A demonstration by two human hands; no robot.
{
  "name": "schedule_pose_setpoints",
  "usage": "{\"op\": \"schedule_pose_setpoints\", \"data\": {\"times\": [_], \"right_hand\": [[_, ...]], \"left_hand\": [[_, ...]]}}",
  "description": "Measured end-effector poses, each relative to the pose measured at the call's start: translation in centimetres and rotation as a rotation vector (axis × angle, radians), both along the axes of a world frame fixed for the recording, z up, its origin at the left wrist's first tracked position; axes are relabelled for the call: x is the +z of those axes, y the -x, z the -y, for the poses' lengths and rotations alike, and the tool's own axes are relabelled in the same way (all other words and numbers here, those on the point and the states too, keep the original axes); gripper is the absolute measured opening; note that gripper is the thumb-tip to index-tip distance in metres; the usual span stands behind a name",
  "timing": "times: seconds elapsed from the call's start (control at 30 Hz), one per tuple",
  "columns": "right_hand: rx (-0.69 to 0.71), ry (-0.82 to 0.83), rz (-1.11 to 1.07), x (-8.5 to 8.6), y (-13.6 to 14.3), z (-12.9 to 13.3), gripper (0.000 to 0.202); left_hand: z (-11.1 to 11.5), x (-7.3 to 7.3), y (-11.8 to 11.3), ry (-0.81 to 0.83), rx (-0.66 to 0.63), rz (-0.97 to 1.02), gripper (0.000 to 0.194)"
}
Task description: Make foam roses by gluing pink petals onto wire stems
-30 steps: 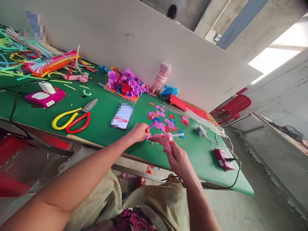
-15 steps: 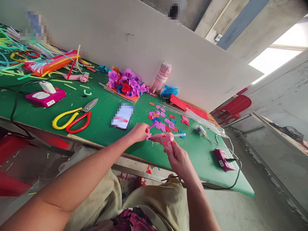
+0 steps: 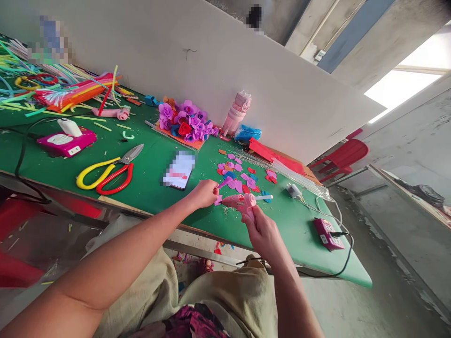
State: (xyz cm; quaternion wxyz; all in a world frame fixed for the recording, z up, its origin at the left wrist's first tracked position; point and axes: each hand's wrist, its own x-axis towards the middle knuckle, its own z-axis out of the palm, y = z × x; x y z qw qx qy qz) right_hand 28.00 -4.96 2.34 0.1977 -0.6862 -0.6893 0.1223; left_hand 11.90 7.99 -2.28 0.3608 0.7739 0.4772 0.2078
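Observation:
Pinched in my left hand (image 3: 207,193) is a purple petal piece (image 3: 225,182), and a small purple piece (image 3: 218,200) shows just below the fingers. My right hand (image 3: 260,227) is wrapped round the handle of a pink glue gun (image 3: 244,203), its nozzle pointing left, close to the lower purple piece. A white glue stick (image 3: 264,197) sticks out of the gun's back. Beyond the hands lie loose purple, red, blue and orange petals (image 3: 244,177) on the green table (image 3: 225,230).
A phone (image 3: 181,170) and large scissors (image 3: 114,171) lie left of my hands. Behind are finished purple flowers (image 3: 189,119) and a pink bottle (image 3: 235,115). Magenta power sockets sit at the left (image 3: 66,141) and right (image 3: 328,234), with cables.
The glue gun in my right hand has shifted slightly right, its nozzle a little farther from the purple piece. My left hand has hardly moved.

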Motion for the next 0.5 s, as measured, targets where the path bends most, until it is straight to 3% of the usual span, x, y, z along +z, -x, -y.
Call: {"op": "schedule_pose_setpoints", "data": {"times": [0.5], "right_hand": [[-0.030, 0.023, -0.017, 0.03, -0.35, -0.29, 0.026]], "left_hand": [[-0.07, -0.28, 0.01, 0.001, -0.001, 0.002, 0.012]]}}
